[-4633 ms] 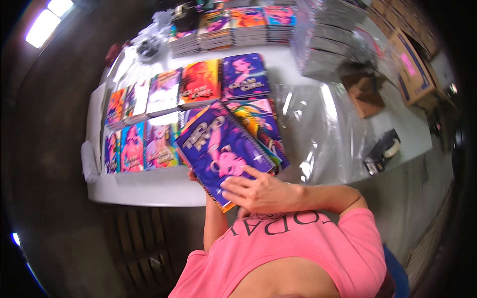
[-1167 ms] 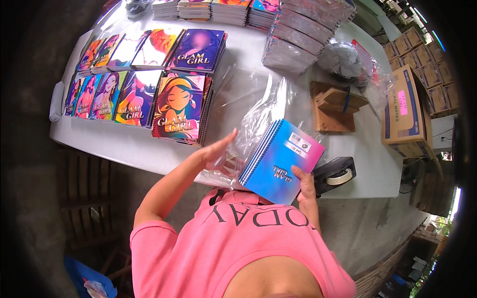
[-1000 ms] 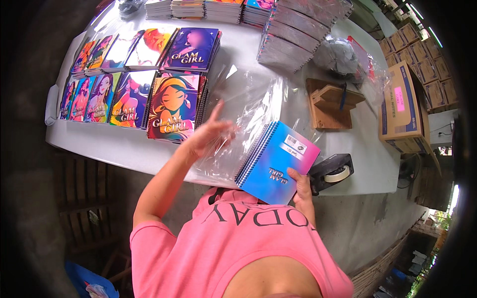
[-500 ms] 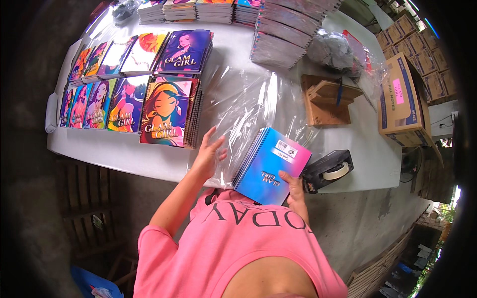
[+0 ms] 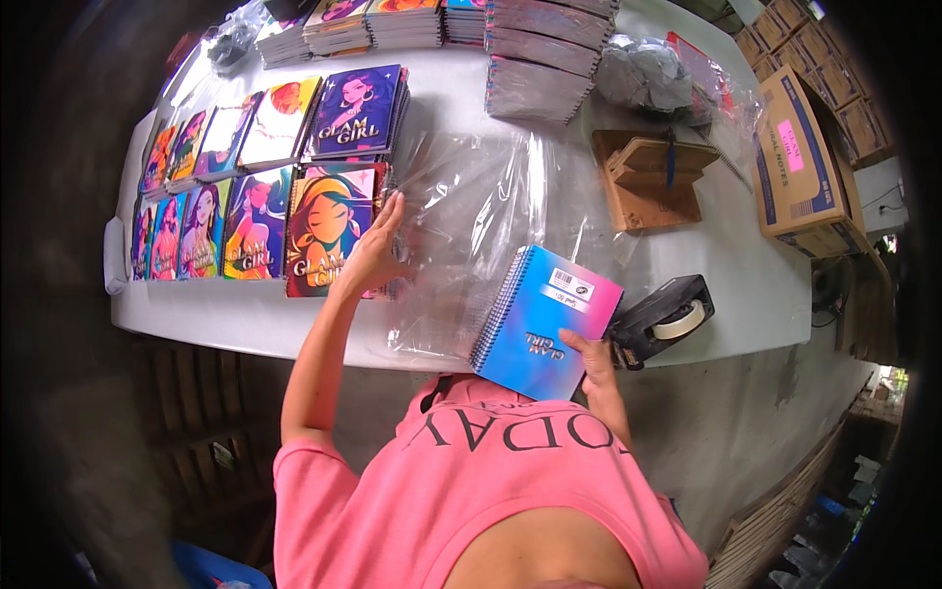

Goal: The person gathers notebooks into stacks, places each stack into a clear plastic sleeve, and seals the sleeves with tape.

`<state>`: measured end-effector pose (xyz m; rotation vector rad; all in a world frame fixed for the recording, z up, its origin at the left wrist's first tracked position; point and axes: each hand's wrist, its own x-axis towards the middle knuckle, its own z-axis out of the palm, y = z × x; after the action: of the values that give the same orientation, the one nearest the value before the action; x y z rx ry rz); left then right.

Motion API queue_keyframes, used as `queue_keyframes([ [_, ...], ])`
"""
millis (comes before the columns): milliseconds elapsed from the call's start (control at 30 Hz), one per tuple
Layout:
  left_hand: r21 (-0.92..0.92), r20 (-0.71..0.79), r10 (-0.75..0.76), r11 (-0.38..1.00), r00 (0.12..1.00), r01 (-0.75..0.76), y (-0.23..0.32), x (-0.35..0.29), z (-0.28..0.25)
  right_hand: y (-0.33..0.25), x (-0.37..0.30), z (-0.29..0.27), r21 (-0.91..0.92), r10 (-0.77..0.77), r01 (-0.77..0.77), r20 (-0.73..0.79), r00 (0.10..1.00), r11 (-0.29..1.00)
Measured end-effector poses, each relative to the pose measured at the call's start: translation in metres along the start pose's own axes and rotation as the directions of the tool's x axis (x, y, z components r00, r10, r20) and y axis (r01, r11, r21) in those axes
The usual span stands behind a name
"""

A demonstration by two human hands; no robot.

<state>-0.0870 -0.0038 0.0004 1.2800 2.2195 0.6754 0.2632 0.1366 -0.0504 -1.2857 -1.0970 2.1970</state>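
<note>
My right hand grips a spiral-bound notebook by its lower right side, the thumb on the blue-and-pink cover. The notebook sits at the table's near edge, its coil toward the left; whether others lie beneath it I cannot tell. My left hand is at the right side of a notebook stack whose top cover shows a figure with a yellow headband. Its fingers are stretched out along the stack's edge. Between my hands, clear plastic film lies spread over the table.
A black tape dispenser stands right of the held notebook. Beyond it are a wooden stand and a cardboard box. More notebook stacks line the left, and a tall wrapped pile rises at the back.
My left hand has moved left and up from over the plastic film to the notebook stack. My right hand still holds the blue-and-pink notebook. The whole view has shifted slightly.
</note>
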Motion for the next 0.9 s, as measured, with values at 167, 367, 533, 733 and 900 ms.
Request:
queue_keyframes([
  [167,-0.151,0.041,0.000,0.989,0.999,0.006,0.003,0.009,-0.016,-0.024,-0.008,0.012,0.087,-0.024,0.018,0.060,0.998,0.996],
  [367,-0.252,0.056,0.071,0.966,0.996,-0.055,-0.017,0.005,-0.020,-0.083,0.024,0.038,0.064,0.019,-0.040,0.301,0.954,0.997],
  [533,-0.567,0.092,0.108,0.823,0.990,-0.037,-0.009,0.013,-0.023,-0.108,0.094,0.064,-0.162,0.083,-0.034,0.307,0.948,0.986],
  [733,-0.665,0.146,0.105,0.746,0.984,0.019,0.024,0.014,-0.017,-0.089,0.129,0.071,-0.238,0.166,-0.125,0.160,0.973,0.963],
  [900,-0.622,0.080,0.156,0.780,0.985,-0.073,0.046,0.020,-0.013,-0.088,0.129,0.078,-0.259,0.132,-0.097,0.118,0.984,0.961],
])
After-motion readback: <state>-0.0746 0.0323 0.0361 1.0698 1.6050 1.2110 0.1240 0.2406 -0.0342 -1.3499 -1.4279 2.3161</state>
